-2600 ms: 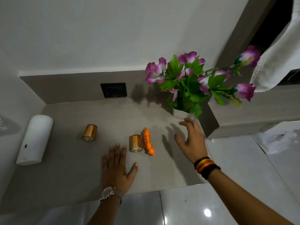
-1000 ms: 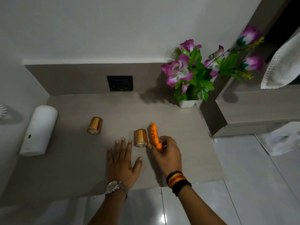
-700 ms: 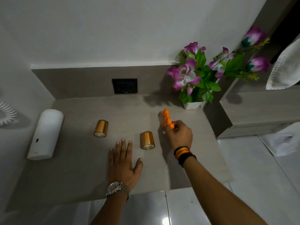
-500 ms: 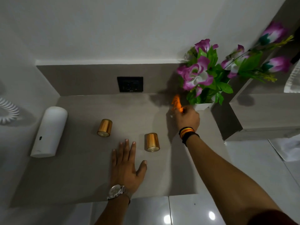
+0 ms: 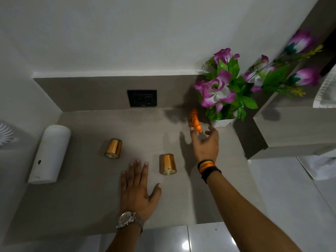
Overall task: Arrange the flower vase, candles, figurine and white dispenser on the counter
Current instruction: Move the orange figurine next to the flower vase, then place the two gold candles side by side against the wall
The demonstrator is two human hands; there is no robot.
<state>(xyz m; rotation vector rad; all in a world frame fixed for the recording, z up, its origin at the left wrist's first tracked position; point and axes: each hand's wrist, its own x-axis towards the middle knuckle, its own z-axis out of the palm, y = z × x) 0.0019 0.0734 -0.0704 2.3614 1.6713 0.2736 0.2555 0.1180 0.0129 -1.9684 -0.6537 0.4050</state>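
two candles left to place: left hand (image 5: pixel 139 193) flat, empty, near candle (image 5: pixel 167 164); second candle (image 5: pixel 113 148) and dispenser (image 5: pixel 50 154) further left. right hand (image 5: pixel 205 142) fingers spread, figurine (image 5: pixel 195 121) at fingertips beside flower vase (image 5: pixel 222 122), seemingly placed.

Dim, even indoor light falls on the grey tabletop (image 5: pixel 87 206), and soft shadows lie behind the right hand (image 5: pixel 205 144) and under the flowers (image 5: pixel 223 88) at its far right corner. A bright glare spot shines on the glossy floor tiles (image 5: pixel 185 244) at the bottom edge. Wide-angle distortion bends the walls at the edges, and the outermost blossoms look blurred.
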